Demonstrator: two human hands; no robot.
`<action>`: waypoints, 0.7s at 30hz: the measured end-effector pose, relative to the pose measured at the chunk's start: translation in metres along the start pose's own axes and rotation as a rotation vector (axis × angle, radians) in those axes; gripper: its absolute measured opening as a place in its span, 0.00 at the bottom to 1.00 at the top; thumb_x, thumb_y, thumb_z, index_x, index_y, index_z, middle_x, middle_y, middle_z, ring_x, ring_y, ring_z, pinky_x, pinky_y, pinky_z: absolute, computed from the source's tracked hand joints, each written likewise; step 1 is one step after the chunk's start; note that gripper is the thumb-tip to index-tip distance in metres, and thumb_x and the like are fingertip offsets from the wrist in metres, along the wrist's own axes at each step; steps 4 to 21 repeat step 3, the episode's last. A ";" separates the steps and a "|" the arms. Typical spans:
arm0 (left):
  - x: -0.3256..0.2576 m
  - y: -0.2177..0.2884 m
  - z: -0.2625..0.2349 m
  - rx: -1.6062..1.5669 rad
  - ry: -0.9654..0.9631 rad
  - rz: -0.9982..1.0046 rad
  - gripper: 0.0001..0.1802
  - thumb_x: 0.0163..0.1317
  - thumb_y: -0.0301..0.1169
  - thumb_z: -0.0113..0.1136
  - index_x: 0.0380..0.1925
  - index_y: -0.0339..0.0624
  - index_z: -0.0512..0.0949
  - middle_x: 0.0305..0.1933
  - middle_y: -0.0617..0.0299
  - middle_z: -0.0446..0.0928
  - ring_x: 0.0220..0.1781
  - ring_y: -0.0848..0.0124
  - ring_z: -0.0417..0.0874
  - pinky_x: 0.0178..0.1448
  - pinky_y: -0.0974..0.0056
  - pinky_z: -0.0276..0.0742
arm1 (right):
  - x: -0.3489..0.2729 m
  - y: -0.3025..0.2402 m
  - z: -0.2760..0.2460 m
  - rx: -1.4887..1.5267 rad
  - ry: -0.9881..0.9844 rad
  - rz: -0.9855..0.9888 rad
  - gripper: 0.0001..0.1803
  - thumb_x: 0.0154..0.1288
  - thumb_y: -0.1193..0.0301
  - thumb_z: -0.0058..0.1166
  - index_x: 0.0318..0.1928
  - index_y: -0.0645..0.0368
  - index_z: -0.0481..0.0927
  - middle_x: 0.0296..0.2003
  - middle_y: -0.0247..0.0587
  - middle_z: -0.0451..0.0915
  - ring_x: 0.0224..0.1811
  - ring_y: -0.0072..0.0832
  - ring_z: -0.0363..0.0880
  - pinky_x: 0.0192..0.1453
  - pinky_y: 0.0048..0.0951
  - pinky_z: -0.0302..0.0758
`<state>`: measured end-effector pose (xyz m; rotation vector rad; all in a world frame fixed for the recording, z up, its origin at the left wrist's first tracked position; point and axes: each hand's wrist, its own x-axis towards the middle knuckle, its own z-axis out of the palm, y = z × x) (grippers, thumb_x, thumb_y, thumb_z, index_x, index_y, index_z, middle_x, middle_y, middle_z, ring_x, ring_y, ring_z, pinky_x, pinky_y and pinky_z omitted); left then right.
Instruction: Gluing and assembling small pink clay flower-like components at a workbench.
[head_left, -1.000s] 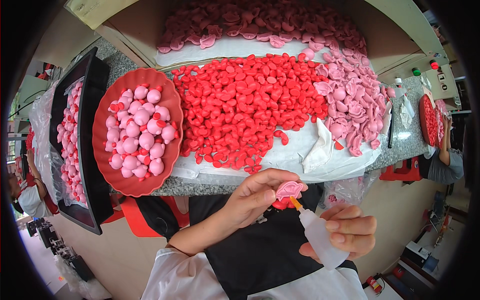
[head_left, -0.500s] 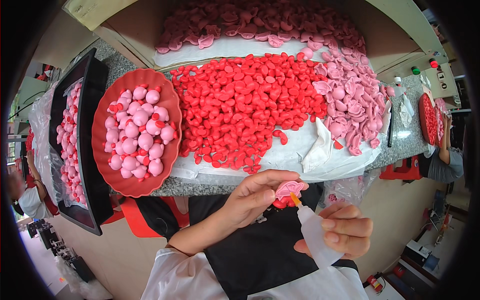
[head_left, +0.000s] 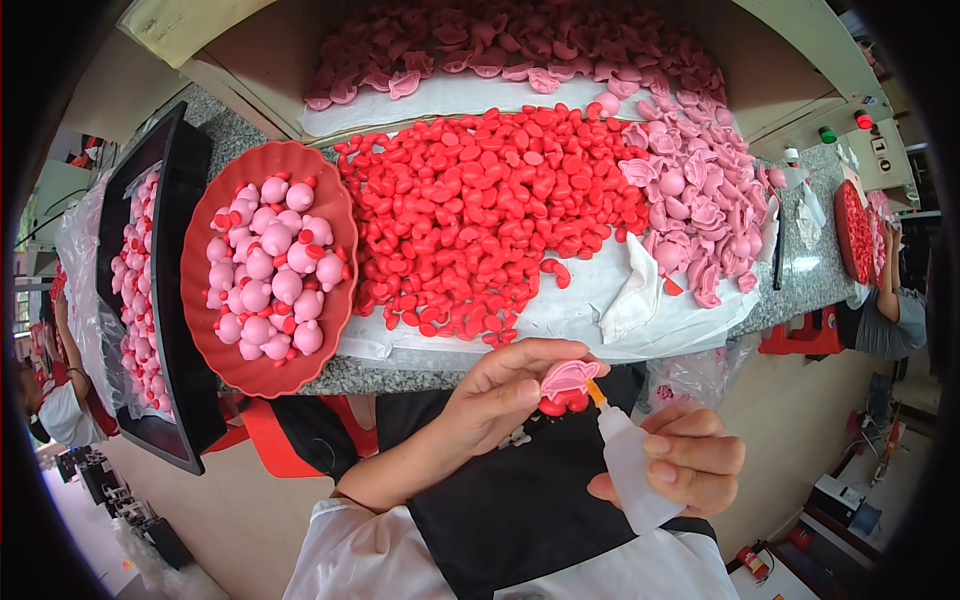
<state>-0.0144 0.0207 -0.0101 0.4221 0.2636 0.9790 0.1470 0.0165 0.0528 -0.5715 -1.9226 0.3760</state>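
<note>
Head view, looking down. Grey speckled counter [head_left: 350,376] runs across the frame, a white sheet [head_left: 590,310] spread over most of it. Big heap of small red pieces [head_left: 480,210] fills the middle of the sheet; a heap of pink pieces [head_left: 690,190] lies to its right, touching it. More dark pink pieces [head_left: 510,40] are piled at the back in a cardboard box [head_left: 250,70]. Black tray [head_left: 170,300] at far left holds pink figures, tilted up on edge. Red oval plate [head_left: 335,215] stands between tray and red heap, loaded with assembled pink round figures [head_left: 275,270] with red bits on them. Crumpled white cloth [head_left: 635,290] lies on the sheet near the pink heap.

Below the counter edge, over a black apron [head_left: 500,520]: left hand [head_left: 500,390] is closed around a small toy part [head_left: 566,386], thumb and fingertips pinching it. Part is a pink shell-like cap on top with a glossy red piece beneath, held in the air just in front of the counter edge. Right hand [head_left: 690,460] is wrapped tight on a small white squeeze bottle [head_left: 635,465], tilted, its orange nozzle [head_left: 596,393] touching the part's right side.

Another person's arm [head_left: 890,300] shows at far right.
</note>
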 end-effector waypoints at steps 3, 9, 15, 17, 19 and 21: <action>0.000 -0.002 -0.004 -0.002 -0.022 -0.018 0.23 0.51 0.35 0.51 0.48 0.40 0.64 0.50 0.46 0.64 0.52 0.56 0.66 0.55 0.55 0.60 | -0.001 0.001 -0.003 -0.012 -0.005 -0.001 0.30 0.30 0.72 0.69 0.37 0.61 0.66 0.31 0.41 0.65 0.21 0.23 0.62 0.17 0.17 0.65; 0.000 -0.002 -0.004 -0.002 -0.022 -0.018 0.23 0.51 0.35 0.51 0.48 0.40 0.64 0.50 0.46 0.64 0.52 0.56 0.66 0.55 0.55 0.60 | -0.001 0.001 -0.003 -0.012 -0.005 -0.001 0.30 0.30 0.72 0.69 0.37 0.61 0.66 0.31 0.41 0.65 0.21 0.23 0.62 0.17 0.17 0.65; 0.000 -0.002 -0.004 -0.002 -0.022 -0.018 0.23 0.51 0.35 0.51 0.48 0.40 0.64 0.50 0.46 0.64 0.52 0.56 0.66 0.55 0.55 0.60 | -0.001 0.001 -0.003 -0.012 -0.005 -0.001 0.30 0.30 0.72 0.69 0.37 0.61 0.66 0.31 0.41 0.65 0.21 0.23 0.62 0.17 0.17 0.65; 0.000 -0.002 -0.004 -0.002 -0.022 -0.018 0.23 0.51 0.35 0.51 0.48 0.40 0.64 0.50 0.46 0.64 0.52 0.56 0.66 0.55 0.55 0.60 | -0.001 0.001 -0.003 -0.012 -0.005 -0.001 0.30 0.30 0.72 0.69 0.37 0.61 0.66 0.31 0.41 0.65 0.21 0.23 0.62 0.17 0.17 0.65; 0.000 -0.002 -0.004 -0.002 -0.022 -0.018 0.23 0.51 0.35 0.51 0.48 0.40 0.64 0.50 0.46 0.64 0.52 0.56 0.66 0.55 0.55 0.60 | -0.001 0.001 -0.003 -0.012 -0.005 -0.001 0.30 0.30 0.72 0.69 0.37 0.61 0.66 0.31 0.41 0.65 0.21 0.23 0.62 0.17 0.17 0.65; 0.000 -0.002 -0.004 -0.002 -0.022 -0.018 0.23 0.51 0.35 0.51 0.48 0.40 0.64 0.50 0.46 0.64 0.52 0.56 0.66 0.55 0.55 0.60 | -0.001 0.001 -0.003 -0.012 -0.005 -0.001 0.30 0.30 0.72 0.69 0.37 0.61 0.66 0.31 0.41 0.65 0.21 0.23 0.62 0.17 0.17 0.65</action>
